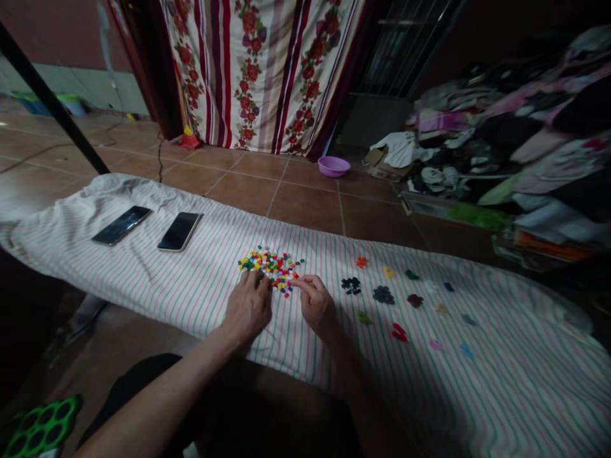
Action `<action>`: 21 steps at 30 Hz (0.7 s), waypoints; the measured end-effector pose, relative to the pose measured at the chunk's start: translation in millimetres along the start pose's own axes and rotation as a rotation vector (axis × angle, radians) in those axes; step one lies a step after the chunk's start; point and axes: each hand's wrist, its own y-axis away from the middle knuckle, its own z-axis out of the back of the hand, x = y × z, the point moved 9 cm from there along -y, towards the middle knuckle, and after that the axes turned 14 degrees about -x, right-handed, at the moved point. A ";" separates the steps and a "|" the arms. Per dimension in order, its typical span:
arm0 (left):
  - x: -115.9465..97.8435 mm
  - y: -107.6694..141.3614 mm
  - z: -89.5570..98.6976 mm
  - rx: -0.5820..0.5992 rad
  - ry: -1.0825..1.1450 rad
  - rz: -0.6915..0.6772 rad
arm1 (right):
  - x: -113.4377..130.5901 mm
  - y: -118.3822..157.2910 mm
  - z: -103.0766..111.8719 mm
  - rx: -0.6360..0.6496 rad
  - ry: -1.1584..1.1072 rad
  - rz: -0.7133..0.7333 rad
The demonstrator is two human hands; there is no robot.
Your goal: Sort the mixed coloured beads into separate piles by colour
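A loose heap of small multicoloured beads (272, 262) lies on a striped cloth (214, 254). My left hand (248, 304) rests palm down at the heap's near left side, its fingers reaching over the edge beads. At the right edge of the heap is my right hand (317, 304), fingers curled, thumb and forefinger close together at the beads; what they hold, if anything, is too small to make out. Single-colour groups sit to the right: orange (361, 262), black (351, 285), dark grey (383, 294), brown (415, 300), red (399, 332), lime green (363, 317) and several others.
Two phones (123, 225) (179, 231) lie on the cloth at the left. Beyond it, a purple basin (334, 166) stands on the tiled floor before a floral curtain (277, 76). Heaped clothes (525, 127) fill the right side. A green holed object (45, 426) is at lower left.
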 end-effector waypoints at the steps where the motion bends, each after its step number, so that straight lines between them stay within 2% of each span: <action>1: -2.5 0.1 -1.4 0.006 -0.007 -0.012 | 0.0 0.2 -0.5 0.005 -0.006 0.003; 4: -10.3 2.6 -7.1 0.041 -0.023 -0.062 | 1.3 0.9 -1.8 0.028 -0.026 0.015; 9: -15.6 7.2 -5.8 0.024 -0.005 -0.100 | 3.5 0.8 -0.5 0.031 -0.026 0.022; 17: -6.1 4.6 -2.7 -0.023 0.056 -0.035 | 4.2 1.5 -0.4 0.028 -0.030 0.002; 21: -9.4 0.4 -6.0 -0.061 0.067 -0.028 | 7.0 1.9 -0.4 0.033 0.000 0.016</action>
